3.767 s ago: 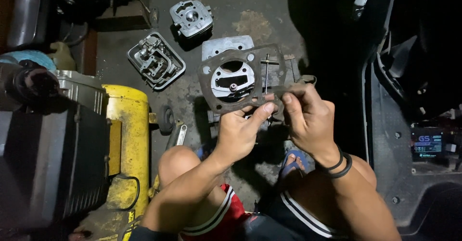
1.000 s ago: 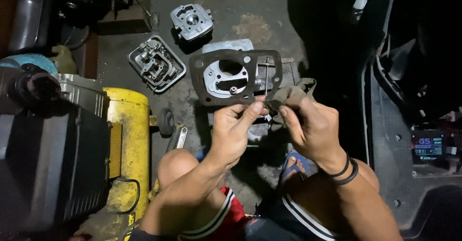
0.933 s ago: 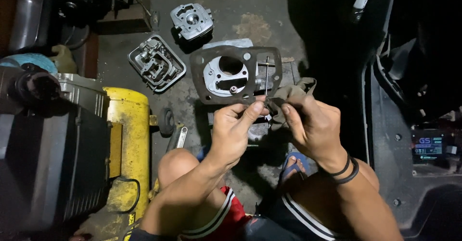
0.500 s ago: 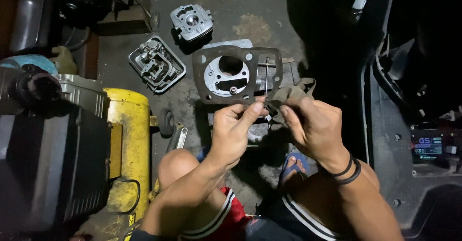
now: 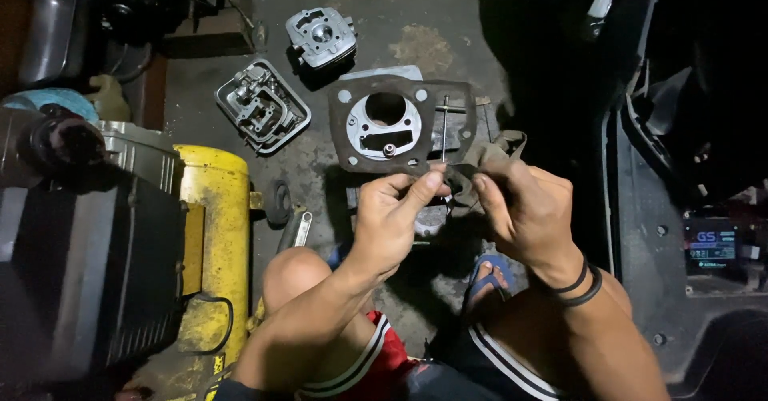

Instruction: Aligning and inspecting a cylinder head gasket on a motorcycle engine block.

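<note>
Both hands, left and right, pinch a dark gasket by its lower edge above the cylinder, not yet seated, over a stained floor.

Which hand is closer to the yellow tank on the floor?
Left. The left hand pinches the bottom edge of the dark gasket, on the side toward the yellow tank. The right hand is farther off, across the gasket.
</note>
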